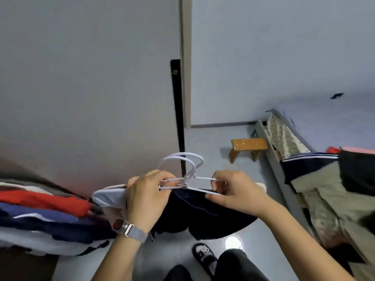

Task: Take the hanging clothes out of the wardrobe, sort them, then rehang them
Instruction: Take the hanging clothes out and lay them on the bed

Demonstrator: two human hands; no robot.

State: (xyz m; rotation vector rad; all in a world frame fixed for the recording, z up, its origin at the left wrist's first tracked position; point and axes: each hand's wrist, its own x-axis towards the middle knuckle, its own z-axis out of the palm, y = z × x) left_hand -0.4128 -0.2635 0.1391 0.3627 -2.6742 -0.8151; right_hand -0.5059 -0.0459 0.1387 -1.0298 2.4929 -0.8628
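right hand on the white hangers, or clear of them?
Touching. The head view shows the right hand with its fingers curled round the wire of the white hangers, above the dark garment.

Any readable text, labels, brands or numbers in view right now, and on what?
None can be read.
Silver mesh-band wristwatch on the left hand: its face shows red, no digits legible.
Black-and-white slipper: a white pattern, too blurred to read.
White wire hangers: no markings visible.
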